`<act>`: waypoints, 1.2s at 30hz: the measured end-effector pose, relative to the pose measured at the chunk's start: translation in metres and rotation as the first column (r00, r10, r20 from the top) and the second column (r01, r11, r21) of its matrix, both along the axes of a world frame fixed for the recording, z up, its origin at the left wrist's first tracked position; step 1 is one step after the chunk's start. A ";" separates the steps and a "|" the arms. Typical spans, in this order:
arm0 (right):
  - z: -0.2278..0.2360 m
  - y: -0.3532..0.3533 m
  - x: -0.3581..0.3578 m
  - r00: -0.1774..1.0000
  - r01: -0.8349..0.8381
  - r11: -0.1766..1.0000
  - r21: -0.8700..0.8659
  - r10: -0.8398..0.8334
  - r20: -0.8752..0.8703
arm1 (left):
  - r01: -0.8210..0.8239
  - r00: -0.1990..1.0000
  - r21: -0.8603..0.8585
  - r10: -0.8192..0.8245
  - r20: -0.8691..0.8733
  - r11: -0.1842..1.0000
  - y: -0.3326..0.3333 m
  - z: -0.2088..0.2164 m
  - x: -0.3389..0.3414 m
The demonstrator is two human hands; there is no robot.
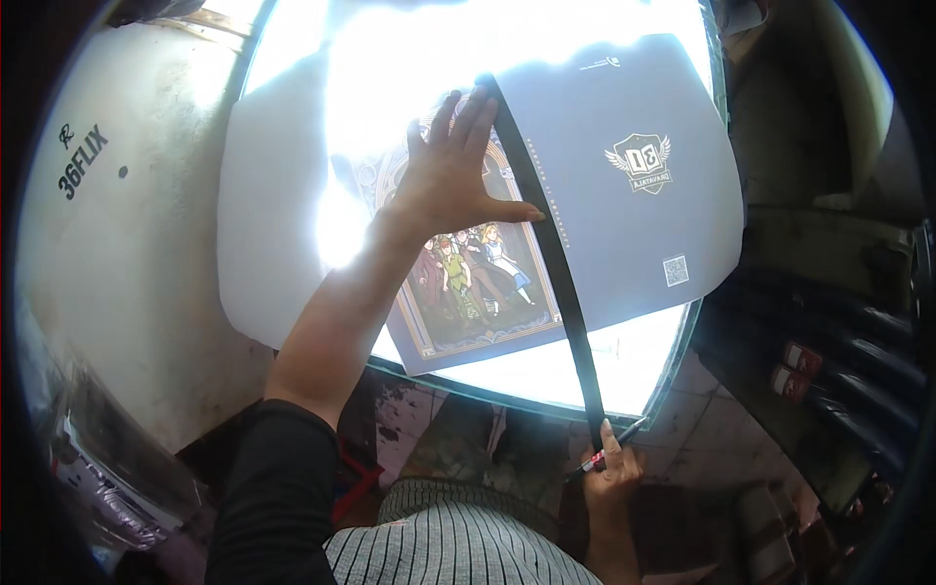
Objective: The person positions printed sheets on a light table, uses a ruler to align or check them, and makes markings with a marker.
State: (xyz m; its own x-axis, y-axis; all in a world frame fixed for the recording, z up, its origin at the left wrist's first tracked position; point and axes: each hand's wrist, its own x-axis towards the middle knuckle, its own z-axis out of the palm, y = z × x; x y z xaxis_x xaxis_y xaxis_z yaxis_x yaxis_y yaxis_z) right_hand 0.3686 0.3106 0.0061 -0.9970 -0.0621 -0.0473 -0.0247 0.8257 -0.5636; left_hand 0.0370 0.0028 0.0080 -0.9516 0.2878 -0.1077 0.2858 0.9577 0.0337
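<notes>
A printed cover sheet (642,234) lies on a brightly lit glass-topped light table (629,366), with colourful cartoon figures on its left part and a pale crest on its right. Across the sheet runs a long black ruler-like strip (561,263), slanting from the top middle to the near edge. My left hand (450,180) rests spread on the sheet and strip, its thumb across the strip. Past the table's near edge, my right hand (612,473) grips a slim dark pen (585,466) with a red band, one finger extended along the strip's near end.
To the left stands a pale board or surface (146,185) with dark lettering. Clear plastic wrapping (117,468) is at the lower left. Dark plastic-covered bundles (819,331) lie on the right. Glare washes out the table's far part. Tiled floor (697,419) shows below.
</notes>
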 end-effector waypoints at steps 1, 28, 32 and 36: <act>0.000 0.000 0.000 1.000 0.004 1.000 -0.001 -0.004 0.007 | -0.003 1.000 -0.002 0.003 -0.003 1.000 0.000 0.000 0.000; 0.004 0.001 0.000 0.999 -0.014 0.999 0.032 0.013 0.042 | 0.006 1.000 -0.023 -0.006 -0.012 1.000 0.000 0.000 0.001; 0.001 0.001 0.001 1.000 -0.005 1.000 0.030 0.004 0.023 | 0.011 1.000 -0.022 -0.012 -0.018 1.000 -0.002 -0.003 0.001; 0.002 0.000 -0.001 1.000 -0.003 1.000 0.022 0.002 0.016 | 0.014 1.000 -0.033 -0.015 -0.019 0.999 -0.003 -0.003 0.001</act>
State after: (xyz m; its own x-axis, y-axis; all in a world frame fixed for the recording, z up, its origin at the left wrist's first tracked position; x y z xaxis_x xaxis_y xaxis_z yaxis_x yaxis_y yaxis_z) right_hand 0.3678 0.3108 0.0079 -0.9959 -0.0632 -0.0645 -0.0179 0.8378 -0.5456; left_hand 0.0377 0.0002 0.0051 -0.9493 0.2983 -0.0992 0.3001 0.9539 -0.0035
